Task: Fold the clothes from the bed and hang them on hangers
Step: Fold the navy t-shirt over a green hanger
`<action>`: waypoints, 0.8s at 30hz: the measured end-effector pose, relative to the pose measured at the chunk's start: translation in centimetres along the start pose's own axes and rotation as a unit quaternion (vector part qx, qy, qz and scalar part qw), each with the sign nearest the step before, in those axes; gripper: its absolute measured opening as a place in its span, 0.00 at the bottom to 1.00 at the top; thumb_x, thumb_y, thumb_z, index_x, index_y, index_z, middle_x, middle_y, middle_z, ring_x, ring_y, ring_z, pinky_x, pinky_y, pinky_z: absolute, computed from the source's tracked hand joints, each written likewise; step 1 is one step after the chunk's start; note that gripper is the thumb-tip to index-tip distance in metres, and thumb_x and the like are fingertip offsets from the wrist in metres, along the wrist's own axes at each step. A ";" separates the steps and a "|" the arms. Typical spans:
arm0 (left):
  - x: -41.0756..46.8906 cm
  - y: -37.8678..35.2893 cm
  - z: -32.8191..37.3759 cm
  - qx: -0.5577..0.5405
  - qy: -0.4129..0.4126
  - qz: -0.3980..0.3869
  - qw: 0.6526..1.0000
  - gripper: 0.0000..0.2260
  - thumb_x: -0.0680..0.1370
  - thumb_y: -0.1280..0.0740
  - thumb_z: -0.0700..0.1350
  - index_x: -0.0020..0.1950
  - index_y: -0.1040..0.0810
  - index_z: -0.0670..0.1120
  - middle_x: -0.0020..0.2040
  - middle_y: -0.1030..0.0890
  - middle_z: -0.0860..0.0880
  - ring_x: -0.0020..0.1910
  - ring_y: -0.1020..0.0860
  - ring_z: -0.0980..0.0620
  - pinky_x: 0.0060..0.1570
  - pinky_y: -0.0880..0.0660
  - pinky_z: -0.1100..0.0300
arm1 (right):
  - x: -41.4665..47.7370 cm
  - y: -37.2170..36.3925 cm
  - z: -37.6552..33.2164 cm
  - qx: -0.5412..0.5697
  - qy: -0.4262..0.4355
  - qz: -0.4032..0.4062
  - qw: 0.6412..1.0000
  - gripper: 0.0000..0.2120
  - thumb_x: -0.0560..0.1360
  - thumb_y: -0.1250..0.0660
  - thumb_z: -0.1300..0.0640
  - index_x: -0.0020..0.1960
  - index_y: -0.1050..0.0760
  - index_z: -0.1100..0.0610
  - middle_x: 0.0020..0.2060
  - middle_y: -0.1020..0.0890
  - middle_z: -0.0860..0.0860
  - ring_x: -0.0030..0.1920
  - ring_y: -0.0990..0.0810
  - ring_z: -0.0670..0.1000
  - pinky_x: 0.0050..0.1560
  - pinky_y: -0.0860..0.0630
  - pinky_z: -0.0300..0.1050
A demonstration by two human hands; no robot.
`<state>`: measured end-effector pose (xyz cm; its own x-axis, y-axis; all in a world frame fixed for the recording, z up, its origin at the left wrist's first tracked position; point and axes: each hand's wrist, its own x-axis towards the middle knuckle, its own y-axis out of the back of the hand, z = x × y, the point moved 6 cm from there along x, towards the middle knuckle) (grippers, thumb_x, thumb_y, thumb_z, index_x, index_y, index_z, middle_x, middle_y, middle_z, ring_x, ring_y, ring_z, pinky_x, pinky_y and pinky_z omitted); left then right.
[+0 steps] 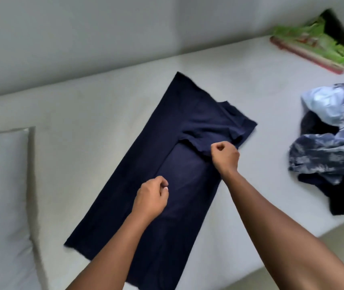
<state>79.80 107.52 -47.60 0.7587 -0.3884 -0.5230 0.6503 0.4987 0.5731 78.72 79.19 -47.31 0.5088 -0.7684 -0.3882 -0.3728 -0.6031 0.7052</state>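
Slippage of the folded sleeve is risked if the dark navy T-shirt (141, 164) at frame centre on the pale grey bed (83, 105) is tugged unevenly: its sleeve edge is pinched by the right hand (225, 155), whereas any grip by the curled left hand (152, 197) cannot be told.

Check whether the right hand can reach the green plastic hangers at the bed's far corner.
Likely yes, stretching: bare grey sheet lies between the right hand, on the dark navy T-shirt, and the green plastic hangers; the crumpled clothes pile sits aside.
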 end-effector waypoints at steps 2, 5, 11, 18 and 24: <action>2.9 -2.0 2.4 -0.112 0.052 0.001 0.992 0.02 0.81 0.32 0.47 0.53 0.22 0.52 0.44 0.18 0.54 0.44 0.18 0.55 0.47 0.21 0.60 | 4.4 2.8 -0.1 0.006 -0.007 0.044 0.999 0.08 0.76 0.31 0.58 0.54 0.17 0.56 0.51 0.14 0.50 0.53 0.17 0.52 0.53 0.29 0.39; 7.2 -5.2 4.7 -0.305 0.165 0.019 0.938 0.10 0.79 0.29 0.51 0.58 0.24 0.51 0.49 0.17 0.52 0.44 0.16 0.53 0.54 0.17 0.48 | 10.1 4.2 -0.4 -0.046 0.005 0.043 0.998 0.15 0.76 0.30 0.55 0.62 0.20 0.56 0.59 0.17 0.54 0.59 0.18 0.56 0.59 0.25 0.45; 13.2 -10.0 8.9 -0.506 0.277 0.040 0.815 0.13 0.76 0.23 0.50 0.53 0.24 0.48 0.46 0.18 0.48 0.42 0.23 0.51 0.42 0.24 0.55 | 16.1 3.1 -0.8 -0.233 0.054 -0.085 0.967 0.11 0.75 0.30 0.47 0.57 0.22 0.48 0.52 0.17 0.46 0.58 0.20 0.54 0.63 0.27 0.52; 12.9 -8.9 10.1 -0.512 0.304 0.117 0.795 0.06 0.78 0.32 0.44 0.45 0.23 0.43 0.42 0.20 0.46 0.41 0.23 0.48 0.41 0.23 0.53 | 15.7 5.3 -2.4 -0.049 0.041 -0.055 0.996 0.14 0.73 0.32 0.49 0.36 0.23 0.57 0.32 0.18 0.48 0.37 0.20 0.51 0.43 0.24 0.49; 14.7 -3.5 9.5 -0.668 0.304 0.163 0.660 0.04 0.81 0.37 0.34 0.48 0.25 0.39 0.32 0.19 0.42 0.25 0.20 0.50 0.25 0.25 0.62 | 17.1 1.9 -9.5 0.161 0.021 -0.146 0.976 0.09 0.75 0.23 0.57 0.54 0.19 0.54 0.41 0.16 0.50 0.35 0.19 0.46 0.31 0.25 0.37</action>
<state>89.01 92.71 -51.31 0.4305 0.0883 -0.8982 -0.4647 0.8749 -0.1367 94.05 66.95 -46.94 0.6587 -0.5486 -0.5149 -0.4290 -0.8361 0.3420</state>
